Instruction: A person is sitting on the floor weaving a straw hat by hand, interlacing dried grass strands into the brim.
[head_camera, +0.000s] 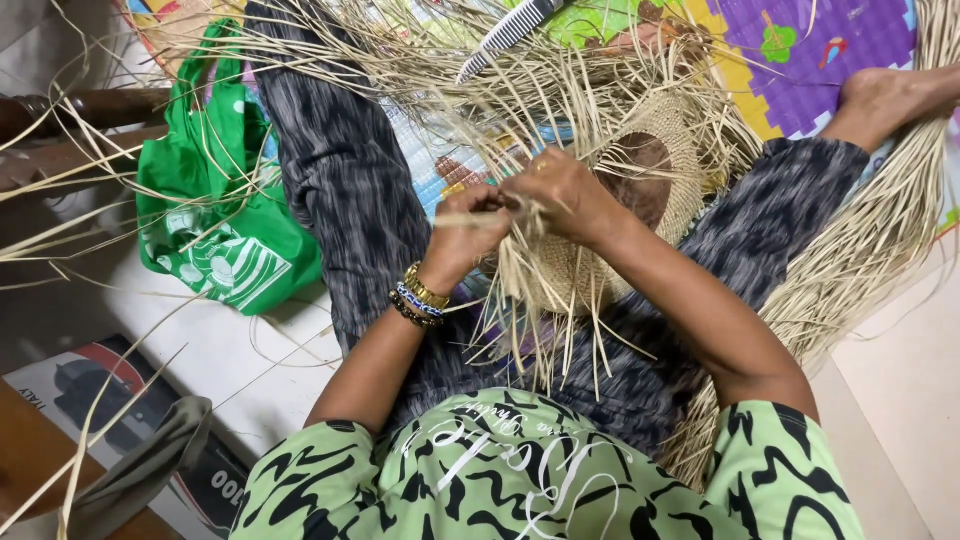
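Both my left hand and right hand pinch straw strands at centre frame, the woven hat just beneath them.

A green bag lies at left of the frame, a comb at top centre, a colourful play mat at upper right, a printed box at lower left.

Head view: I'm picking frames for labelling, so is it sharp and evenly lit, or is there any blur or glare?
Head view: light is soft and even, with no hard shadows; both hands, left and right, and the woven straw look sharp; mild glare on the green bag; loose straw strands at the left edge look slightly soft.
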